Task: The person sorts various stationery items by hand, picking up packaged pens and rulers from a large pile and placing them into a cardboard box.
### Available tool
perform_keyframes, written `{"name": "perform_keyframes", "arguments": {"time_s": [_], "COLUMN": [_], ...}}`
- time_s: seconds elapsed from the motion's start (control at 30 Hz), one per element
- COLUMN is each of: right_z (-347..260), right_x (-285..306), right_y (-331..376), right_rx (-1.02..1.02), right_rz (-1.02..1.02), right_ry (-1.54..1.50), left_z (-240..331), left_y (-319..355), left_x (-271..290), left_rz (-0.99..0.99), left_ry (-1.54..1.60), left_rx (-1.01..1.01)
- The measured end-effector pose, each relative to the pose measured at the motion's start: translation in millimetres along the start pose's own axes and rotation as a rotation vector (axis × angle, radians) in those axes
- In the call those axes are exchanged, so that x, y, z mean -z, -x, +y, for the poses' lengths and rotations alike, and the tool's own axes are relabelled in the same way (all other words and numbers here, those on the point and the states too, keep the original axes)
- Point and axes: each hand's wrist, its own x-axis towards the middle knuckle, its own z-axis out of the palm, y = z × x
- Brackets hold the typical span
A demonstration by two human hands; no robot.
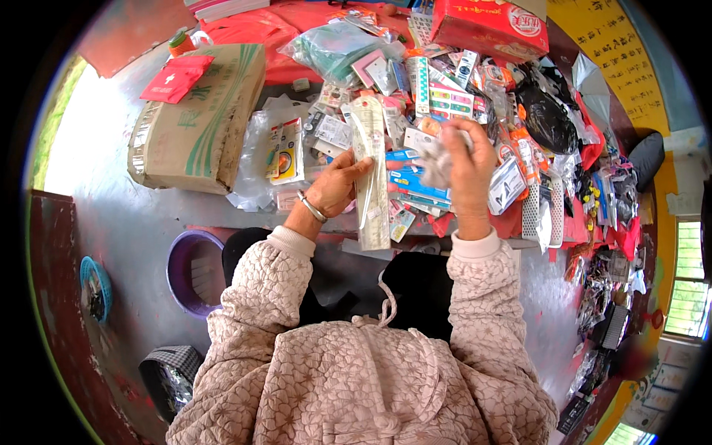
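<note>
**poster1:** Long clear packet (371, 174) is the main thing here, a tall narrow plastic sleeve with a pale card insert and small print I can't make out. It's held upright over the near edge of the grey table (133, 215), roughly dead centre of the view. Left hand (337, 185) has its fingers curled shut around the packet's left edge, thumb pressed on the front, silver bracelet on the wrist. Right hand (467, 159) is at about 3 o'clock from the packet, fingers closed on a crumpled bit of clear wrapping (439, 165).

**poster2:** My guess at the risk: it's only pinched at mid-height along one side, so the floppy lower end could swing and catch the heap. Looks slippery too, being glossy film.

**poster1:** Yeah, and the pile of small carded goods (445, 96) sits right behind at 12 to 2 o'clock, stacked loose, so a nudge might slide stuff off the edge. Cardboard box (200, 119) is out at 10 o'clock, well apart. Purple basin (194, 271) on the floor at 8 o'clock, and a red carton (489, 26) far off at 1 o'clock.
</note>
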Motion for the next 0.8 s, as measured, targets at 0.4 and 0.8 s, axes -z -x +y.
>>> {"name": "perform_keyframes", "arguments": {"time_s": [0.4, 0.8], "right_z": [50.7, 46.2], "right_x": [10.0, -73.0], "right_y": [-31.7, 47.8], "right_rx": [0.322, 0.399], "right_rz": [0.306, -0.407], "right_ry": [0.620, 0.720], "left_z": [-6.9, -9.5], "left_y": [12.2, -2.4], "left_x": [-16.4, 18.8], "left_rz": [-0.069, 0.181], "left_ry": [-0.158, 0.374], "left_rx": [0.206, -0.071]}}
